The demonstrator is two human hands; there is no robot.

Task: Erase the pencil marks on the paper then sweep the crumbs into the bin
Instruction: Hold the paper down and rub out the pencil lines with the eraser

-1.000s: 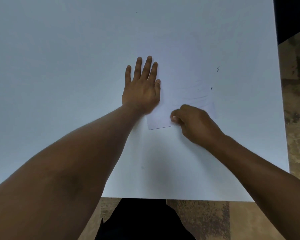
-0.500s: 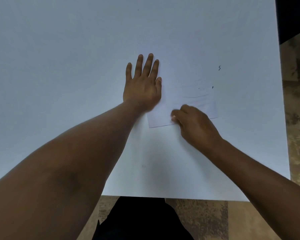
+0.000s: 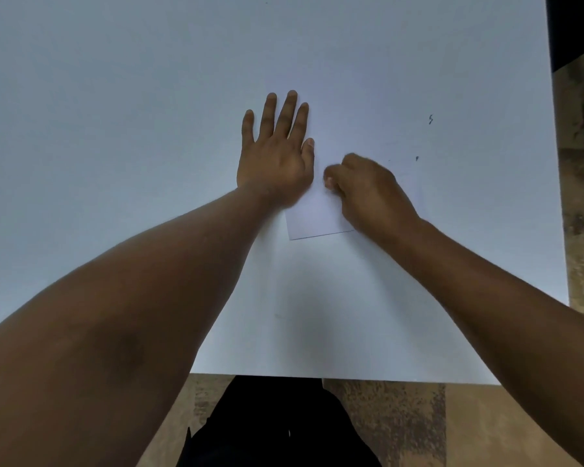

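White paper [image 3: 312,215], left hand [image 3: 273,153] flat, right hand [image 3: 368,187] curled

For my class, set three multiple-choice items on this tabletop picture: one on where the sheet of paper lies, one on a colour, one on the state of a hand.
1. Where does the paper lie?
A. Under both hands, on the table
B. On the floor
C. At the table's far left corner

2. What colour is the table?
A. Red
B. White
C. Black

3. How is the left hand placed?
A. Curled in a fist
B. Lifted in the air
C. Flat, fingers straight, pressing the paper's left edge

Answers:
1 A: the sheet's near corner shows between the left hand and the right hand.
2 B: the whole top is pale white.
3 C: its fingers lie straight on the surface, the palm over the sheet's edge.
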